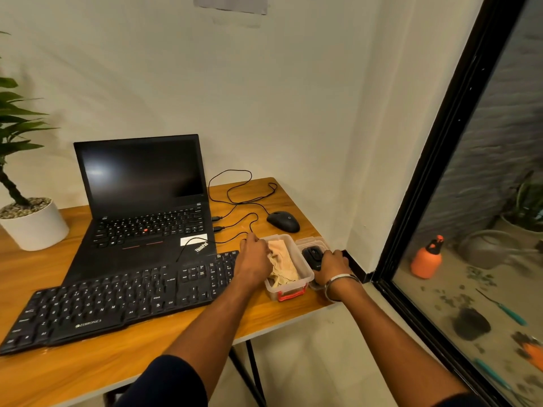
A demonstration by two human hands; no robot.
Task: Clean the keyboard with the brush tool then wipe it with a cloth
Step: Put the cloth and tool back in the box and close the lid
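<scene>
The keyboard is lying nearest on the bench. The left hand is gripping the cloth box; the right hand is holding the brush tool, and might snag the mouse cable when lifting.

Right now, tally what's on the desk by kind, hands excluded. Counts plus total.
Laptop: 1
External keyboard: 1
Wired mouse: 1
Clear plastic box, cloth inside: 1
Box lid, dark brush tool resting on it: 1
Cloth: 1
Brush tool: 1
Potted plant: 1
Total: 8
</scene>
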